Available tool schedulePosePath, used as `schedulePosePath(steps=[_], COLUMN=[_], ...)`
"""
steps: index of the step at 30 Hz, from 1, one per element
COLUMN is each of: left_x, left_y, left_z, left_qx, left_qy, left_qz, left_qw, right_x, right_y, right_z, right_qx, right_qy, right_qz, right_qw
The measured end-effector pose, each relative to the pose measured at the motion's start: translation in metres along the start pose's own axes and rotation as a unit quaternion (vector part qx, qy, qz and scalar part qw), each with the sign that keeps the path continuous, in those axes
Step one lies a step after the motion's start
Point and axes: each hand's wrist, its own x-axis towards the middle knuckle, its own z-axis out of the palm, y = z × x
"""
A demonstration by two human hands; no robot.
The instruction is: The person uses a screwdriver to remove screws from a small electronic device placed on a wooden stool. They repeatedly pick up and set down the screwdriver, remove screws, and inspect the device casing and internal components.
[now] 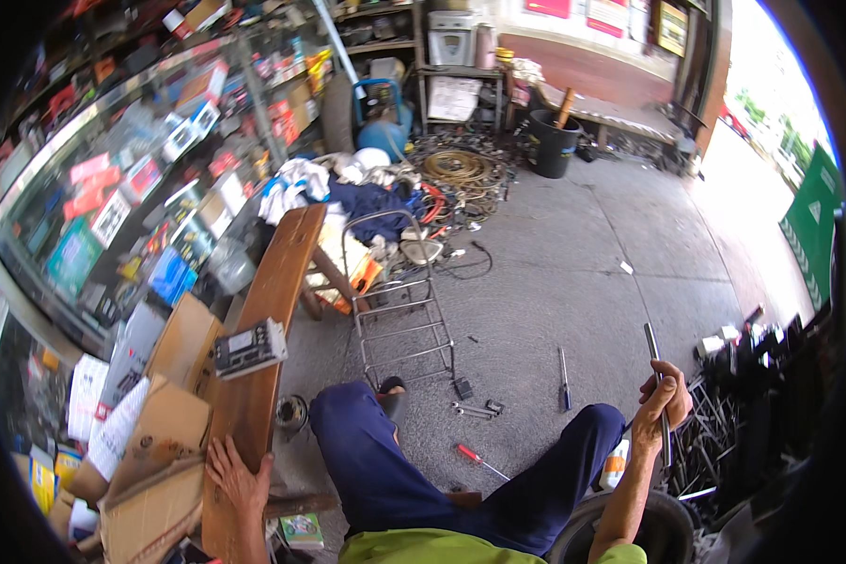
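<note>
My right hand point(661, 407) is closed around a metal rod or tube point(653, 345) at the right. Flat on the wooden bench point(271, 282) at the left rests my left hand point(240, 469), fingers spread and holding nothing. Farther up the same bench lies a black and grey device point(252, 347), its kind unclear. On the concrete floor before me are a screwdriver with a dark blue handle point(565, 395), a screwdriver with a red handle point(469, 453), wrenches point(474, 409) and small black parts point(463, 387).
A metal wire rack point(403, 317) stands ahead beside the bench. Open cardboard boxes point(158, 444) and a glass display case point(56, 169) crowd the left. Metal rods and tools point(701, 430) are heaped at the right. Coiled hoses point(458, 166) and a black bucket point(553, 144) lie beyond.
</note>
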Motion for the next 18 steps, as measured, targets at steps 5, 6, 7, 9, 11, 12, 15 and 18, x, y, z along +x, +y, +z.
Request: schedulePosePath(steps=[5, 6, 7, 9, 11, 12, 15, 18], left_x=[-0.001, 0.001, 0.002, 0.007, 0.016, 0.023, 0.057, 0.097], left_y=[0.005, 0.008, 0.006, 0.0, 0.001, 0.001, -0.006, -0.005], left_z=[-0.001, 0.001, 0.001, 0.004, 0.007, 0.009, 0.018, 0.032], left_qx=[-0.023, -0.02, -0.013, -0.008, -0.004, -0.016, -0.038, -0.138], left_qy=[0.004, 0.002, -0.002, 0.009, 0.017, 0.019, 0.051, 0.095], left_qz=[0.006, 0.007, 0.009, 0.018, 0.036, 0.039, 0.053, 0.086], left_qw=[1.0, 1.0, 1.0, 1.0, 0.999, 0.999, 0.997, 0.982], right_x=[0.005, 0.006, 0.007, 0.008, 0.007, 0.008, 0.006, 0.002], right_y=[-0.018, -0.021, -0.025, -0.038, -0.046, -0.058, -0.079, -0.094], right_z=[0.023, 0.027, 0.032, 0.043, 0.052, 0.058, 0.071, 0.079], right_qx=[0.041, 0.044, 0.045, 0.06, 0.074, 0.073, 0.075, 0.089], right_qy=[-0.062, -0.068, -0.077, -0.117, -0.164, -0.189, -0.256, -0.291], right_qz=[0.07, 0.072, 0.077, 0.052, 0.028, 0.011, -0.005, -0.01], right_qw=[0.995, 0.994, 0.993, 0.99, 0.983, 0.979, 0.964, 0.952])
